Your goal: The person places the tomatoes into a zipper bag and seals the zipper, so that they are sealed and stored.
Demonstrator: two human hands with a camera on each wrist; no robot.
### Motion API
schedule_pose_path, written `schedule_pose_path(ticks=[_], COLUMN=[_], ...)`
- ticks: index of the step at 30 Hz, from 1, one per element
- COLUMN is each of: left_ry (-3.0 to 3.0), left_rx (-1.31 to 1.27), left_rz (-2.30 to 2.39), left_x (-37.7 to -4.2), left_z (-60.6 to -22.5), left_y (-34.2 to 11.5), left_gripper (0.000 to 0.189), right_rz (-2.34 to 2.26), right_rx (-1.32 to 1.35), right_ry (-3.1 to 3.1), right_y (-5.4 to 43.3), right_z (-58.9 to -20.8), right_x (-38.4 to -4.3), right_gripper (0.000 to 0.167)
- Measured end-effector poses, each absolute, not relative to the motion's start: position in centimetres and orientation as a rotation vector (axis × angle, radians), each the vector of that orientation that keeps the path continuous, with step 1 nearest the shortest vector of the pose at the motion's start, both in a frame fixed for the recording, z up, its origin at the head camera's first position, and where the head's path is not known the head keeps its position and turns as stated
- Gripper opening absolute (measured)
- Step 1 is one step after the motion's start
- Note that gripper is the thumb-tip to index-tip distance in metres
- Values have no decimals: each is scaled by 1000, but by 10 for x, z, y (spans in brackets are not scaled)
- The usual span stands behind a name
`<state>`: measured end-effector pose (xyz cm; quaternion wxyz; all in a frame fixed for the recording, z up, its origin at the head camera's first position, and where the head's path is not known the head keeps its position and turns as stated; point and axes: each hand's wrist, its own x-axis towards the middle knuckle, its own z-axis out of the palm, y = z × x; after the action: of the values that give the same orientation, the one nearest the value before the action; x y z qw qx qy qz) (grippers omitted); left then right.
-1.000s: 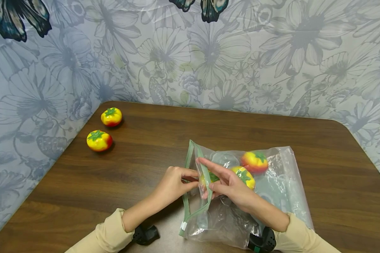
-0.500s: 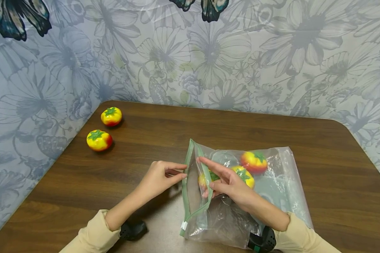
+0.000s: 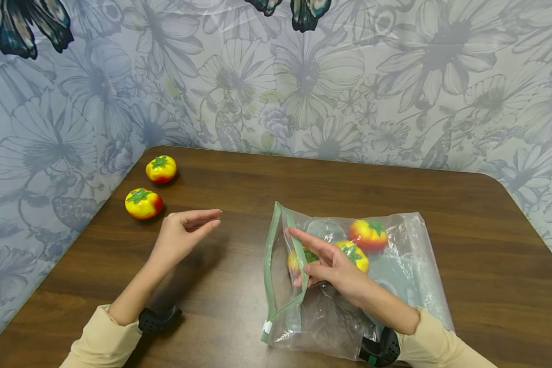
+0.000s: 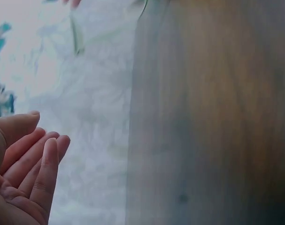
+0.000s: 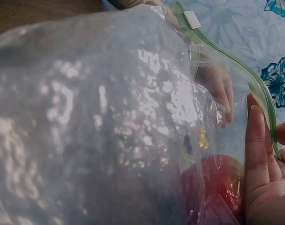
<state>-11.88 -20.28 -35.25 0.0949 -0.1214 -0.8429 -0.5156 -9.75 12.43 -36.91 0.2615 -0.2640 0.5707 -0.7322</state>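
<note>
My right hand [image 3: 338, 268] pinches the green-edged mouth of a clear plastic zip bag [image 3: 409, 266], holding it apart; in the right wrist view, fingers [image 5: 257, 145] and thumb lie on either side of the green strip. Inside the bag are yellow-red toy persimmons with green leafy tops: one at the back [image 3: 368, 235], one in the middle [image 3: 355, 255] and one partly behind the hand [image 3: 293, 261]. My left hand [image 3: 186, 235] is over the table, left of the bag, holding nothing, fingers extended. Ahead of it lie a nearer toy persimmon [image 3: 143, 204] and a farther one [image 3: 161, 169].
The brown wooden table [image 3: 239, 179] ends at a flower-patterned cloth [image 3: 303, 92] with butterflies behind it. A white slider [image 3: 267, 327] sits at the near end of the bag's green strip. Both loose toy persimmons are close to the table's left edge.
My left hand has withdrawn from the bag's mouth and moved left and away from me, toward the two loose toy persimmons. The right hand and bag have stayed in place.
</note>
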Motion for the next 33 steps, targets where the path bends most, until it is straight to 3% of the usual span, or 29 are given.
schedule_pose_path(ticks=[14, 22, 33], left_ry=[-2306, -2244, -2020], left_rx=[-50, 177, 358], left_rz=[-1402, -1392, -1718], left_x=[-127, -140, -144], left_z=[-325, -346, -364], left_y=[-261, -299, -327], left_gripper=[28, 33, 44], right_rz=[-1975, -1988, -1978], right_rx=[-692, -712, -694], right_ry=[1544, 1524, 1553], right_y=[124, 124, 124], right_z=[-370, -370, -370], right_x=[-97, -97, -97], right_gripper=[63, 63, 63])
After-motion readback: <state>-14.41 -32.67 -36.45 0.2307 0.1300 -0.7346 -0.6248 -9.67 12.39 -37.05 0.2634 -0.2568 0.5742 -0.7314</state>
